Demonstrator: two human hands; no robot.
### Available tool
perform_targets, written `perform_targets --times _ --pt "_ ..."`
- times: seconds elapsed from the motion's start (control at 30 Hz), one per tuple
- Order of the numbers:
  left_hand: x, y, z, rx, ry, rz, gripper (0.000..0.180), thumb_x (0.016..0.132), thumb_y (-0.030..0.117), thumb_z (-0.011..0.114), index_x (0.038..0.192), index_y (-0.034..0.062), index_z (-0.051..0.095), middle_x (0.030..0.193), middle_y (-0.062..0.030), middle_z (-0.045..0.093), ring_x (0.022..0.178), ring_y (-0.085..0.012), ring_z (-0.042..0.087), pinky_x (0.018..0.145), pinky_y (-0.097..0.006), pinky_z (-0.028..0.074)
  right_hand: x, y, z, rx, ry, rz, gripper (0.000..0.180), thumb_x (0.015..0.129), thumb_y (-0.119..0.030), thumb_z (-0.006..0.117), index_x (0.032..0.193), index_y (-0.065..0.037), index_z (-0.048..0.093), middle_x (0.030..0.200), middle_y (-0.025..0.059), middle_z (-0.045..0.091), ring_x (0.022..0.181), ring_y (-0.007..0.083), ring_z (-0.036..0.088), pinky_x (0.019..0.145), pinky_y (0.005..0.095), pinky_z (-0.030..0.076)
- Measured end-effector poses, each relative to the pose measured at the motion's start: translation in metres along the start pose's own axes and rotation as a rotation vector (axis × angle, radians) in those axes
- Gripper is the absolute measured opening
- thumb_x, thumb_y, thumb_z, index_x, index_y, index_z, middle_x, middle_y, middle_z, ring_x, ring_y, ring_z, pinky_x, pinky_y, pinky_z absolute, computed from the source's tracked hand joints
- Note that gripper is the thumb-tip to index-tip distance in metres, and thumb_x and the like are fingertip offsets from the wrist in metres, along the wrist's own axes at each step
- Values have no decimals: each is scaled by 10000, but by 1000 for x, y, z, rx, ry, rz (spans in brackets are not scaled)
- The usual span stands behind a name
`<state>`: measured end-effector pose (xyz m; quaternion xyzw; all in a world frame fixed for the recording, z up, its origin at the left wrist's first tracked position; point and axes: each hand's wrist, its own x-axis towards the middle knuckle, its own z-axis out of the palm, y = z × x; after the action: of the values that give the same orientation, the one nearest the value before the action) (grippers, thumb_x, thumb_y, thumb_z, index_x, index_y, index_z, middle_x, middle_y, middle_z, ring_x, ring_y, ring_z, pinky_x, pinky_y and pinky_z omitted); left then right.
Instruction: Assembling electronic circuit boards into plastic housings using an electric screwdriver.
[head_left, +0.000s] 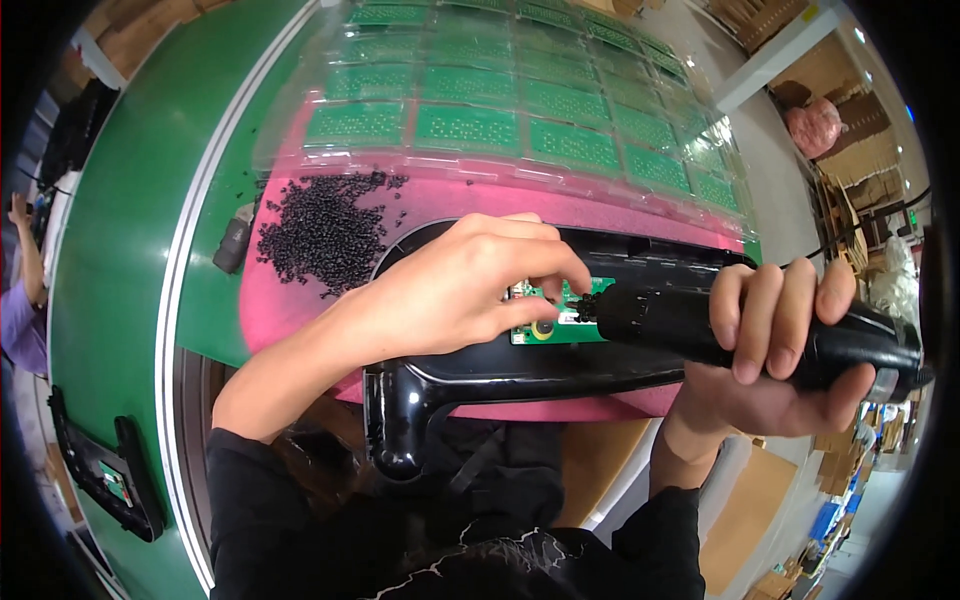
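My right hand (785,335) wraps around a black electric screwdriver (660,318), held level with its nose pointing left. Small black pieces (588,306) cluster at that nose, too small to name. My left hand (490,275) reaches in from the left, thumb and fingers curled in a pinch beside the cluster; what sits between the fingertips is hidden. Beneath both hands, a green circuit board (560,330) with a yellow-ringed round part lies in a glossy black plastic housing (480,378). The screwdriver and my fingers cover part of the board.
A pink mat (270,310) bears a heap of small black parts (325,225). Behind, clear plastic trays (520,160) hold several green boards. A dark block (233,245) stands left of the heap. Another black housing (105,470) lies far left, near a person in purple (22,325).
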<state>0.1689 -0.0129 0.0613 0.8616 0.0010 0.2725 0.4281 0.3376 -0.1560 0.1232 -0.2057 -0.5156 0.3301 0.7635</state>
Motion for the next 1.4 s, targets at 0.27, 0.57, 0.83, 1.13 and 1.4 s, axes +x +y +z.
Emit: perform_targets --times 0.27,0.57,0.83,1.13,1.4 --pt "-2 1 -1 -137 37 -35 270 711 -10 746 970 -20 672 877 -138 682 792 -265 662 711 -350 525 5 2 16 6 56 -11 396 867 -415 611 997 -79 446 683 -9 482 496 96 444 568 263 373" --pt "-4 0 -1 14 149 6 199 724 -7 745 907 -51 678 793 -145 682 723 -267 672 658 -346 537 10 17 18 -101 57 7 407 889 -470 563 1004 -89 480 663 -28 461 501 81 432 556 258 365" --pt "-1 -2 -12 115 373 -238 87 838 54 675 861 -25 701 805 -134 704 731 -221 687 684 -284 516 11 37 16 -192 152 146 424 884 -471 537 982 -63 479 621 -5 447 461 101 380 507 279 348" --pt "0 -15 -9 256 364 -145 187 885 92 595 764 -49 593 664 -129 583 671 -267 560 640 -363 451 6 56 6 -274 86 213 396 888 -443 536 976 -63 468 628 5 456 474 108 393 516 281 366" --pt "-1 -13 -5 233 371 -202 218 916 104 541 757 -39 497 708 -130 506 716 -300 492 695 -380 416 16 59 13 -300 -47 308 377 863 -386 584 950 -46 447 622 14 456 471 112 418 508 272 381"
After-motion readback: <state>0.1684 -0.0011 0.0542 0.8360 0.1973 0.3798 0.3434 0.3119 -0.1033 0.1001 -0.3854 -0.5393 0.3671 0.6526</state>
